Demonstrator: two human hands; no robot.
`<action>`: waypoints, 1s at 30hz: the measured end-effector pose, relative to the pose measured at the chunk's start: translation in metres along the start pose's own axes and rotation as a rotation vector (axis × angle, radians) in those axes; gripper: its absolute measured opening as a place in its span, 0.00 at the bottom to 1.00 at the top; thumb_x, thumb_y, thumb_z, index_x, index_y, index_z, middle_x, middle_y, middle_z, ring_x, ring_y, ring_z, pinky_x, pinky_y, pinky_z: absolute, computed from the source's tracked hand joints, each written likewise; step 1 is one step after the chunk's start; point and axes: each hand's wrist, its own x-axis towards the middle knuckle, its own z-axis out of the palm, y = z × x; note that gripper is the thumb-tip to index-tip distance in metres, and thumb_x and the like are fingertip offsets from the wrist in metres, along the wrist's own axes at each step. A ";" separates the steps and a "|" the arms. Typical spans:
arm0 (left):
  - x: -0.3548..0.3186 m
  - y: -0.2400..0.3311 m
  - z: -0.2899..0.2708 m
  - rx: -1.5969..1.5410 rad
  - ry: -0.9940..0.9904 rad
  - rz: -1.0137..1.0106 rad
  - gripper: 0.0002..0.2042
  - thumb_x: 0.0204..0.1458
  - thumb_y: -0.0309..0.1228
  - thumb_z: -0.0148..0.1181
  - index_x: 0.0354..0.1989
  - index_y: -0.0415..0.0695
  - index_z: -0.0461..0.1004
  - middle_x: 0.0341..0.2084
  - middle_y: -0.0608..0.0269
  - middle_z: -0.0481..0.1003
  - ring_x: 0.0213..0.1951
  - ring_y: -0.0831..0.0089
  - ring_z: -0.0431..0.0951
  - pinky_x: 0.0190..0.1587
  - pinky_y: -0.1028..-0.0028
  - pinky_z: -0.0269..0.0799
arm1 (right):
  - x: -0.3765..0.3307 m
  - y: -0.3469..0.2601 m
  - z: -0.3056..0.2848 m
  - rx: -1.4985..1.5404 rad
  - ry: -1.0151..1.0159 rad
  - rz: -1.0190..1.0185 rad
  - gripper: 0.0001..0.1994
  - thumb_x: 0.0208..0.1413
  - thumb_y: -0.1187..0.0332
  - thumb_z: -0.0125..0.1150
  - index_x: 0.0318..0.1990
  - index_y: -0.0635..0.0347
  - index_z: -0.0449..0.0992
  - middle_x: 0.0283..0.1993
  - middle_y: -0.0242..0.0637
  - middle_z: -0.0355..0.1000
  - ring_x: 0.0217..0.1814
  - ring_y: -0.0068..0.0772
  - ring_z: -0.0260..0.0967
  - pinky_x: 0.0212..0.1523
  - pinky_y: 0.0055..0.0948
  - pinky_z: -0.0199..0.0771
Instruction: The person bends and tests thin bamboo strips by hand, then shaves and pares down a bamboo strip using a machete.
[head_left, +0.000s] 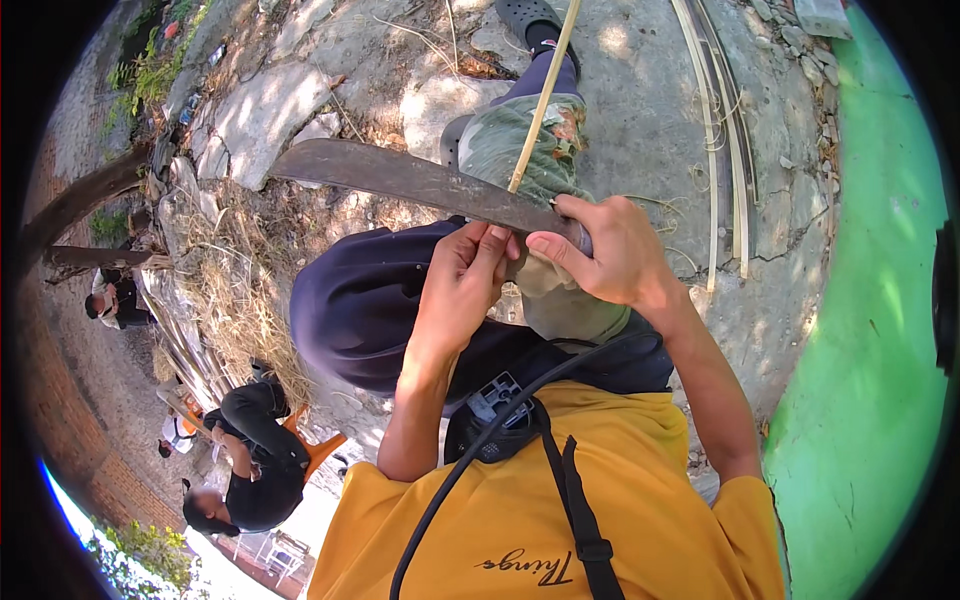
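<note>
The machete blade [400,178] is dull grey-brown, the bamboo strip [540,100] pale yellow. The shirt [560,520] is mustard yellow, the trousers [370,300] dark navy, the wall [870,350] bright green.

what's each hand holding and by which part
Right hand grips the long dark steel machete at its handle end; left hand pinches the thin pale bamboo strip at its lower end.

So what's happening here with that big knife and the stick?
A seated person in a yellow shirt is working a thin bamboo strip against a long, dark machete blade. The right hand grips the machete at its handle end, and the left hand pinches the strip just under the blade. The strip runs away over a cloth-wrapped knee. More pale strips lie on the cracked concrete ground. Two other people are off to the left.
</note>
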 end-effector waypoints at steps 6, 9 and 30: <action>-0.009 -0.007 0.001 0.050 0.067 0.028 0.16 0.76 0.38 0.50 0.34 0.44 0.73 0.18 0.80 0.59 0.20 0.89 0.53 0.23 0.79 0.47 | -0.003 -0.004 0.008 -0.096 0.056 -0.041 0.33 0.61 0.36 0.65 0.37 0.66 0.84 0.20 0.55 0.74 0.26 0.60 0.78 0.30 0.48 0.77; -0.021 -0.010 -0.002 0.092 0.073 0.029 0.17 0.76 0.39 0.50 0.34 0.44 0.73 0.18 0.80 0.59 0.20 0.89 0.53 0.23 0.79 0.47 | -0.001 -0.006 0.006 -0.107 0.043 -0.009 0.33 0.61 0.36 0.64 0.38 0.66 0.85 0.20 0.54 0.74 0.26 0.60 0.78 0.30 0.49 0.77; -0.002 -0.019 0.005 0.352 0.156 0.225 0.15 0.74 0.34 0.53 0.36 0.35 0.77 0.22 0.66 0.75 0.27 0.81 0.69 0.31 0.71 0.66 | -0.011 -0.003 0.009 -0.054 0.110 -0.089 0.33 0.61 0.35 0.64 0.35 0.66 0.82 0.19 0.54 0.71 0.24 0.62 0.75 0.28 0.49 0.73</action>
